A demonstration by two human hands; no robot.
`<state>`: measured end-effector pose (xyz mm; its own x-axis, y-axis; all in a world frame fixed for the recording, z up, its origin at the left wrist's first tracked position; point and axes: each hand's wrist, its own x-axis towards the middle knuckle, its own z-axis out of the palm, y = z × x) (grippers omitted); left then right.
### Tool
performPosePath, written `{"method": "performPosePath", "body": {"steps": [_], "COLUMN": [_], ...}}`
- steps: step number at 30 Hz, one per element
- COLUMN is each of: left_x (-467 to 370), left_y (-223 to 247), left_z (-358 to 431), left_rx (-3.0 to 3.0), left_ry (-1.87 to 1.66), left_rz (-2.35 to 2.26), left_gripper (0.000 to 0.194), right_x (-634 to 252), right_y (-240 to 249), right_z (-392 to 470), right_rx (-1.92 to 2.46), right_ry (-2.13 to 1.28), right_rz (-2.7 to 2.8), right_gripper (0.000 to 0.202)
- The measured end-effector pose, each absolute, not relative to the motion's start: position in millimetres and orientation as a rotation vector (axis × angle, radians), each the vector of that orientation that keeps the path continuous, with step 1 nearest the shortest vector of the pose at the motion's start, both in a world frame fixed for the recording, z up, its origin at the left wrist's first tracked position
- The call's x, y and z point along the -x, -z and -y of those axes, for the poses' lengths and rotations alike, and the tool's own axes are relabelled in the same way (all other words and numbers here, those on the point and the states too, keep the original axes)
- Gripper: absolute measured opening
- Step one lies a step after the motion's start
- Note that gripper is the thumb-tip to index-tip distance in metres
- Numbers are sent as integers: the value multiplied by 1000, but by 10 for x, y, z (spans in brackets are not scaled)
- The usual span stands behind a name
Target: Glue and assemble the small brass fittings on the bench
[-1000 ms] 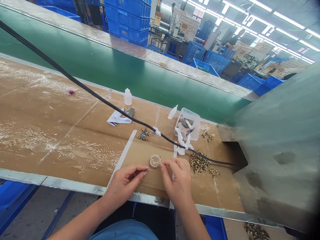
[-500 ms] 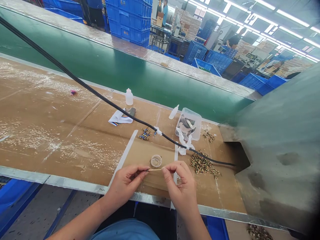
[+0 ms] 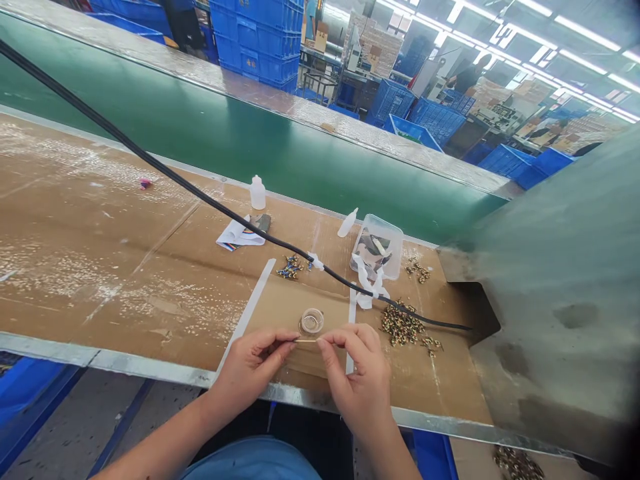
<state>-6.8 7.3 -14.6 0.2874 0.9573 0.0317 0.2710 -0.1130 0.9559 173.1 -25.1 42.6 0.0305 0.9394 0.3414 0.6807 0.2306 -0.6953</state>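
Observation:
A thin pale stick (image 3: 307, 341), like a toothpick, spans the gap between my hands over the cardboard. The thumb and forefinger of my right hand (image 3: 357, 373) pinch one end of it. At its other end, my left hand (image 3: 250, 365) is closed in a pinch; a tiny dark bit shows at those fingertips, too small to name. Just beyond the stick sits a small round clear cup (image 3: 312, 321). To the right of my right hand lies a pile of small brass-and-black parts (image 3: 401, 325). Farther back is a smaller group of blue-and-brass parts (image 3: 291, 267).
A black cable (image 3: 200, 193) crosses above the cardboard-covered bench (image 3: 165, 307). Behind stand a white squeeze bottle (image 3: 258, 193), a clear plastic box (image 3: 393, 248) with scraps, and a folded cloth (image 3: 237, 235). A grey metal panel (image 3: 560, 300) bounds the right; a green belt (image 3: 210, 133) runs behind.
My right hand has shifted slightly left, closer to my left hand, so less of the stick shows between them. The left hand has stayed nearly still.

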Motion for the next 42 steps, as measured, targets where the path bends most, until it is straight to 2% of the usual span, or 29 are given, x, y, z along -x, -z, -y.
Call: {"method": "performPosePath", "body": {"steps": [6, 13, 20, 24, 27, 34, 42], "left_x": [68, 63, 72, 77, 76, 82, 65], "left_y": [137, 139, 122, 131, 151, 188, 172], "left_z": [-78, -76, -86, -109, -137, -142, -132], "left_rx": [-1623, -1622, -1675, -1702, -1721, -1809, -1796], "left_ry": [-892, -884, -888, -887, -915, -956, -947], "left_rz": [-1170, -1178, -1191, -1194, -1196, -1214, -1220], "left_gripper": [17, 18, 17, 19, 21, 22, 22], "right_x": [-1706, -1797, -1843, -1822, -1979, -2690, -2713], "right_y": [-444, -436, -278, -200, -129, 46, 46], "right_z": [257, 224, 87, 108, 179, 330, 274], "right_rx": [1490, 1500, 1607, 1627, 1665, 1976, 2004], "right_ry": [-318, -375, -209, -300, -358, -105, -141], "right_rz": [1780, 1637, 1694, 1727, 1653, 1456, 1611], "right_gripper": [9, 11, 9, 9, 12, 18, 18]}}
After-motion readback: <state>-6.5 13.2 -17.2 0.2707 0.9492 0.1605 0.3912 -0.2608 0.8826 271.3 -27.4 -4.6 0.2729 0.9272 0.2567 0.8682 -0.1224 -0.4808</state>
